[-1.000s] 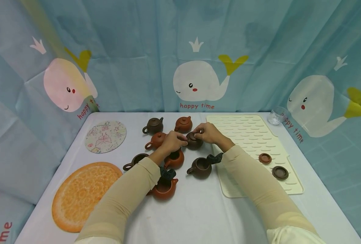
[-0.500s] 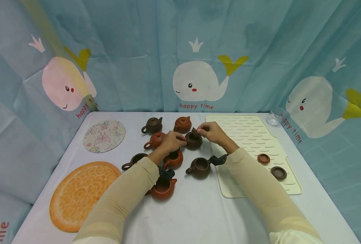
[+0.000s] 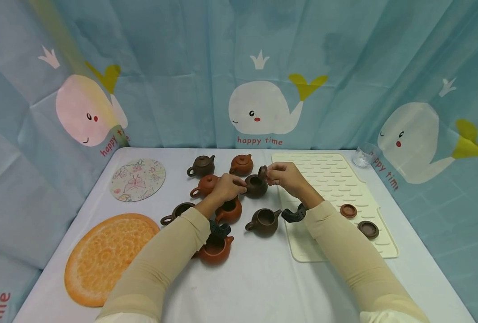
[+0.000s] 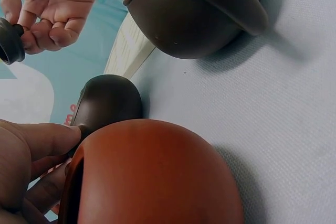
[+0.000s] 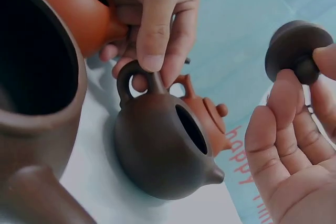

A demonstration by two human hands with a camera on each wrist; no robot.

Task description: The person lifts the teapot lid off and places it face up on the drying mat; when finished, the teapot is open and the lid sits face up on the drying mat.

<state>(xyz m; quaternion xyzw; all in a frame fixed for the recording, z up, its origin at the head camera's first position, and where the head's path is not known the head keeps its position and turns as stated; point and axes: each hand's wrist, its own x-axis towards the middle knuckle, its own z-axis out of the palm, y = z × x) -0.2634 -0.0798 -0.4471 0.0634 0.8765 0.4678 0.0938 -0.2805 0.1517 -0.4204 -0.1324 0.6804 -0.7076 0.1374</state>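
A dark brown teapot (image 3: 257, 187) stands uncovered at the back middle of the table. My left hand (image 3: 227, 186) pinches its handle (image 5: 126, 83) between thumb and fingers, as the right wrist view shows. To the right of the opening, my right hand (image 3: 286, 176) holds the dark brown lid (image 5: 296, 51) by its knob, tipped on edge and raised off the pot. Just below my left hand is an orange-brown teapot (image 3: 229, 211) without a lid. Another lidless dark teapot (image 3: 265, 222) sits nearer, its spout pointing right.
Lidded teapots, one dark (image 3: 203, 166) and two reddish (image 3: 242, 165), stand behind. A cream mat (image 3: 315, 179) at right bears a reddish lid (image 3: 348, 211) and a dark lid (image 3: 368, 229). At left lie an orange round mat (image 3: 110, 260) and a patterned disc (image 3: 138, 180). A clear cup (image 3: 364, 155) stands back right.
My right hand has lifted the lid off the dark teapot and moved slightly right, turning the lid on edge. My left hand stays at the handle.
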